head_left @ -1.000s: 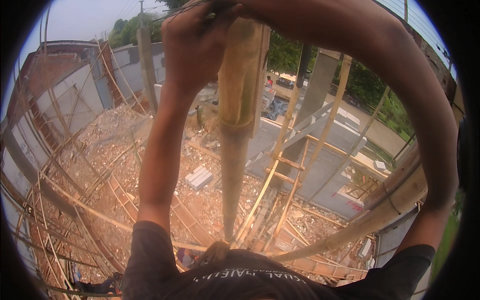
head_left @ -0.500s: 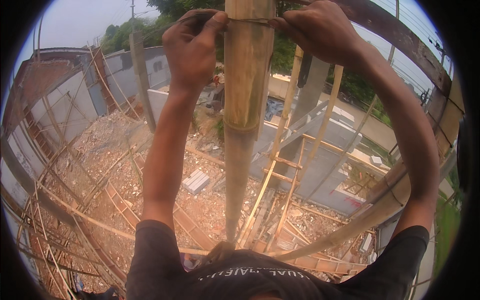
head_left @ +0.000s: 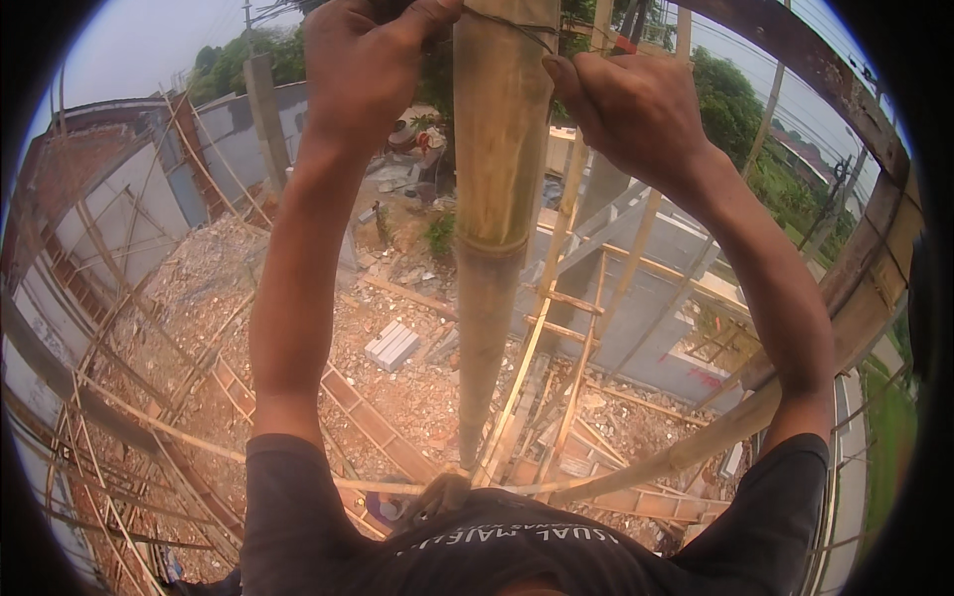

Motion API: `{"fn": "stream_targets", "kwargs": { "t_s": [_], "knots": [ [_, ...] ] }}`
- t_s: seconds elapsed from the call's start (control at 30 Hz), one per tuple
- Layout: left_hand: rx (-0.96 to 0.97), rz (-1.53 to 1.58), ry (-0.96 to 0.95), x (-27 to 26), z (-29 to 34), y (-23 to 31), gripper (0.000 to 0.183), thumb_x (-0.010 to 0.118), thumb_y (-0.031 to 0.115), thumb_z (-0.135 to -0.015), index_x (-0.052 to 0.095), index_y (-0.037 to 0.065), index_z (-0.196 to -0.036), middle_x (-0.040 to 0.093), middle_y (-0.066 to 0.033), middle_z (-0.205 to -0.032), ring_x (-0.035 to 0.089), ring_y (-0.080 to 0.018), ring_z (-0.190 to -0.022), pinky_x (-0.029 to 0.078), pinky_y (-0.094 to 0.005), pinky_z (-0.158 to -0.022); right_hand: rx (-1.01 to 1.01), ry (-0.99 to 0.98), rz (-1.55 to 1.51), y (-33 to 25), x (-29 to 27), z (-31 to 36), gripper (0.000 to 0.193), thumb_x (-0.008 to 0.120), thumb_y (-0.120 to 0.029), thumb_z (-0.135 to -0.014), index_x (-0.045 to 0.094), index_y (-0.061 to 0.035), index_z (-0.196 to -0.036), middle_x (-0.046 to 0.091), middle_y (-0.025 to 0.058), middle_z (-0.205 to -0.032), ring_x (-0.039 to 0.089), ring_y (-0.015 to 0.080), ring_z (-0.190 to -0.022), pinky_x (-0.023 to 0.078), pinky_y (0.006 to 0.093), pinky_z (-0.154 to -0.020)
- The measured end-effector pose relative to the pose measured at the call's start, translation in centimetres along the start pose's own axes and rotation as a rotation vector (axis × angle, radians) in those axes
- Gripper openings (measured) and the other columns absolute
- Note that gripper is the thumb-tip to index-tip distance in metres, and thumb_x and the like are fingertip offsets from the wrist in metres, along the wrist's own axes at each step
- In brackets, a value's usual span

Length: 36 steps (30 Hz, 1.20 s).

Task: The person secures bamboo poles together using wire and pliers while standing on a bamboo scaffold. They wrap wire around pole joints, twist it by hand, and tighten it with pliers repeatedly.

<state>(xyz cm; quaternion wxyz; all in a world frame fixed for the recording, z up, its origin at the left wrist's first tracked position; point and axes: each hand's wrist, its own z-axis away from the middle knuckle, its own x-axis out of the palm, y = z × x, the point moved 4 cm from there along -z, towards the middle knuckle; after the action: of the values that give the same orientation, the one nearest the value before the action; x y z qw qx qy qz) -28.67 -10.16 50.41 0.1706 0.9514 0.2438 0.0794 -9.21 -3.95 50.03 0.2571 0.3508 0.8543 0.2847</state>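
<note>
Crossing the front of an upright bamboo pole (head_left: 497, 149), a thin dark wire (head_left: 509, 23) runs between the two hands, which are apart: the left hand (head_left: 363, 79) clamped on it beside the pole, the right hand (head_left: 631, 109) pinching it opposite, slightly lower. Grey blocks (head_left: 392, 345) lie on rubble (head_left: 224, 263) far below.

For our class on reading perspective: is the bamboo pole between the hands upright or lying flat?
Upright, it appears: seen from above, the bamboo pole narrows downward toward the rubble.
</note>
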Motion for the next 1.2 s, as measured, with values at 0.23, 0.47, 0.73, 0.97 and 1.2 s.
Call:
{"fn": "stream_targets", "kwargs": {
  "t_s": [0.23,0.47,0.73,0.97,1.2],
  "knots": [
    [0.156,-0.619,-0.348,1.1,-3.3,5.5,0.02,0.067,0.014,-0.089,0.071,-0.004,-0.098,0.072,-0.0135,-0.089,0.067,-0.0179,-0.08,0.054,-0.0333,-0.071,0.244,0.02,-0.015,-5.3,1.7,-0.4,0.025,0.062,-0.017,-0.086,0.057,-0.0098,-0.063,0.057,0.0094,-0.046,0.063,0.0226,-0.042,0.047,0.0359,-0.037],
    [0.302,-0.912,-0.586,5.3,-1.7,10.3,0.02,0.055,0.012,-0.093,0.068,-0.004,-0.096,0.07,-0.0133,-0.09,0.066,-0.0203,-0.078,0.053,-0.0372,-0.074,0.452,0.057,0.022,-9.3,2.5,-3.8,0.036,0.059,-0.028,-0.097,0.057,-0.0084,-0.067,0.055,0.0076,-0.044,0.06,0.023,-0.039,0.043,0.0354,-0.036],
    [0.239,-0.886,-0.908,6.5,-3.5,10.9,0.022,0.055,0.013,-0.095,0.065,-0.002,-0.107,0.07,-0.0129,-0.1,0.067,-0.0235,-0.084,0.055,-0.037,-0.077,0.52,0.077,-0.343,-8.9,1.8,-5.2,0.028,0.055,-0.023,-0.097,0.062,-0.0038,-0.078,0.062,0.0125,-0.059,0.064,0.0295,-0.052,0.051,0.0401,-0.048],
    [0.55,-0.942,-0.564,2.9,-1.3,6.3,0.025,0.074,0.007,-0.087,0.07,-0.001,-0.11,0.071,-0.0088,-0.094,0.069,-0.0172,-0.079,0.054,-0.032,-0.07,0.547,0.344,-0.716,-7.5,0.2,2.1,0.039,0.064,-0.037,-0.094,0.064,0.0021,-0.091,0.064,0.0171,-0.077,0.067,0.0315,-0.067,0.053,0.0409,-0.06],
    [0.493,-0.922,-0.475,3.1,1.6,5.4,0.025,0.067,-0.002,-0.088,0.067,-0.001,-0.114,0.068,-0.0102,-0.093,0.069,-0.0172,-0.077,0.054,-0.0306,-0.066,0.981,0.549,-0.472,0.9,4.6,10.8,0.058,0.075,-0.032,-0.087,0.051,0.0062,-0.124,0.06,0.0198,-0.108,0.061,0.0316,-0.093,0.051,0.043,-0.081]
  ]
}}
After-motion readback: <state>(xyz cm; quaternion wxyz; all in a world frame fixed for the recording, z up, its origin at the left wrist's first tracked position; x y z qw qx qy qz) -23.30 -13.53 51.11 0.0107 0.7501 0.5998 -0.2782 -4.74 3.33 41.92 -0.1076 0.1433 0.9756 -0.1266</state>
